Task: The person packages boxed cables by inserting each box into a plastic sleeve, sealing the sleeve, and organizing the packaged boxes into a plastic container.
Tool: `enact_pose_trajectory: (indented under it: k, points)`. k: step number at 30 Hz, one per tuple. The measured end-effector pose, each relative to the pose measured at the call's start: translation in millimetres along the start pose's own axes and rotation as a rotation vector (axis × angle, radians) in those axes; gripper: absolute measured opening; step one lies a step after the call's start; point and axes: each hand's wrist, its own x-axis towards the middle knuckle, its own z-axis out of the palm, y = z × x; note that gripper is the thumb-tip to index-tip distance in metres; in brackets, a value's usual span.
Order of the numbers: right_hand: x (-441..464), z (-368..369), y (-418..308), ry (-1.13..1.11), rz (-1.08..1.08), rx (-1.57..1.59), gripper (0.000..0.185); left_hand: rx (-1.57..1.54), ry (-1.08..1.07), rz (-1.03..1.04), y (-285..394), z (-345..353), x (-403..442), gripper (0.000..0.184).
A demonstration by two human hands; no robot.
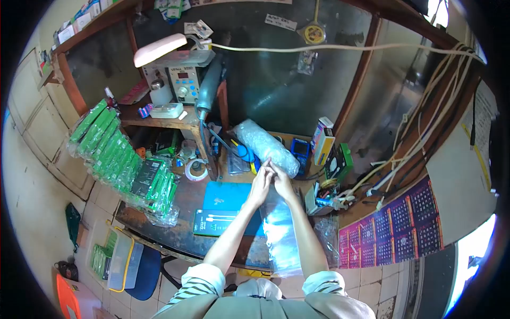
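Note:
A roll of bubble wrap (260, 141) lies slantwise at the back of the desk. From it a clear sheet (281, 228) runs down over the front edge of the desk between my forearms. My left hand (260, 183) and my right hand (282, 184) meet at the near side of the roll. Their fingers are closed, fingertips nearly touching, and appear to pinch the wrap; the exact grip is small and partly hidden. Left of my forearm, a dark green cable box (215, 222) with a picture of a white cable lies partly on a blue mat (226, 194).
Bagged green boxes (122, 159) are piled on the left. A soldering station (183, 85) stands on a wooden shelf beneath a lamp (159, 49). Right of the roll are a blue multimeter (300, 150), a pen holder (319, 201) and hanging cables (409, 141).

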Motion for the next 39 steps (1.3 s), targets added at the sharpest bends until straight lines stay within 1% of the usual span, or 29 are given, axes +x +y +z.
enact_pose_trajectory:
  k: [1, 2, 3, 5, 7, 9, 10, 11, 12, 13, 14, 15, 17, 18, 19, 20, 21, 22, 23, 25, 26, 28, 30, 31, 33, 34, 37, 38, 39]
  points:
    - [-8, -3, 0, 0.028, -0.019, -0.011, 0.049, 0.038, 0.012, 0.049, 1, 1, 1, 0.013]
    - [-19, -10, 0, 0.031, 0.104, -0.088, 0.049, -0.023, -0.026, -0.009, 1, 0, -1, 0.017]
    - [-27, -10, 20, 0.08, 0.0, -0.01, 0.049, -0.12, -0.068, -0.096, 1, -2, -1, 0.023]
    - [-52, -31, -8, 0.055, 0.015, -0.075, 0.045, 0.071, -0.048, 0.03, 6, -7, -3, 0.026]
    - [-83, -47, -36, 0.071, -0.007, -0.145, 0.036, 0.089, -0.042, 0.042, 12, -17, -9, 0.032]
    - [-120, -59, -54, 0.059, 0.01, -0.229, 0.034, 0.091, -0.015, 0.077, 38, -36, -25, 0.032]
    - [-139, -61, -67, 0.068, 0.045, -0.216, 0.032, 0.125, 0.031, 0.099, 40, -41, -37, 0.031]
    - [-159, -58, -74, 0.077, 0.084, -0.198, 0.032, 0.124, 0.018, 0.098, 44, -44, -53, 0.031]
    - [-178, -55, -72, 0.083, 0.096, -0.195, 0.032, 0.083, -0.033, 0.032, 49, -48, -70, 0.029]
    - [-196, -52, -70, 0.062, 0.133, -0.349, 0.032, 0.04, -0.083, -0.034, 52, -50, -86, 0.028]
    - [-212, -47, -69, 0.037, 0.173, -0.505, 0.033, 0.07, -0.175, -0.044, 50, -49, -103, 0.026]
    - [-225, -39, -64, 0.041, 0.183, -0.509, 0.033, 0.097, -0.264, -0.051, 46, -44, -117, 0.025]
    - [-244, -23, -43, 0.091, 0.315, -0.725, 0.034, 0.09, -0.448, 0.054, 34, -33, -137, 0.029]
    - [-249, -18, -30, 0.098, 0.286, -0.818, 0.028, 0.077, -0.484, 0.051, 22, -23, -147, 0.03]
    - [-249, -14, -23, 0.109, 0.293, -0.828, 0.028, 0.063, -0.52, 0.052, 15, -16, -154, 0.03]
    - [-248, -12, -17, 0.148, 0.29, -0.804, 0.026, 0.143, -0.555, 0.12, 7, -14, -160, 0.032]
    - [-248, -9, -13, 0.186, 0.29, -0.779, 0.024, 0.13, -0.565, 0.131, 4, -13, -161, 0.032]
    - [-246, -7, -13, 0.235, 0.284, -0.765, 0.019, 0.165, -0.542, 0.161, 3, -12, -165, 0.033]
    - [-247, -7, -11, 0.237, 0.302, -0.775, 0.019, 0.201, -0.519, 0.184, 3, -12, -171, 0.035]
    - [-245, -6, -8, 0.282, 0.29, -0.726, 0.013, 0.227, -0.528, 0.167, 3, -11, -173, 0.039]
    - [-244, -8, -7, 0.288, 0.198, -0.772, 0.011, 0.198, -0.521, 0.129, 1, -10, -174, 0.039]
    - [-240, -13, -8, 0.3, 0.171, -0.709, 0.011, 0.161, -0.516, 0.102, 7, -11, -173, 0.039]
    - [-232, -18, -17, 0.346, 0.072, -0.657, 0.007, 0.131, -0.325, 0.046, 17, -12, -171, 0.038]
    - [-227, -20, -25, 0.343, 0.062, -0.663, 0.007, 0.127, -0.316, 0.049, 22, -15, -169, 0.038]
    - [-218, -21, -46, 0.413, 0.181, -0.51, 0.009, -0.097, -0.216, -0.062, 29, -23, -168, 0.038]
    - [-213, -19, -51, 0.46, 0.217, -0.457, 0.013, -0.132, -0.239, -0.128, 32, -26, -168, 0.041]
    - [-197, -16, -74, 0.49, 0.208, -0.415, 0.014, -0.225, -0.28, -0.136, 38, -31, -168, 0.043]
    - [-193, -17, -73, 0.469, 0.205, -0.39, 0.014, -0.299, -0.286, -0.138, 33, -29, -168, 0.048]
    - [-185, -14, -80, 0.456, 0.185, -0.377, 0.014, -0.284, -0.264, -0.132, 35, -34, -166, 0.048]
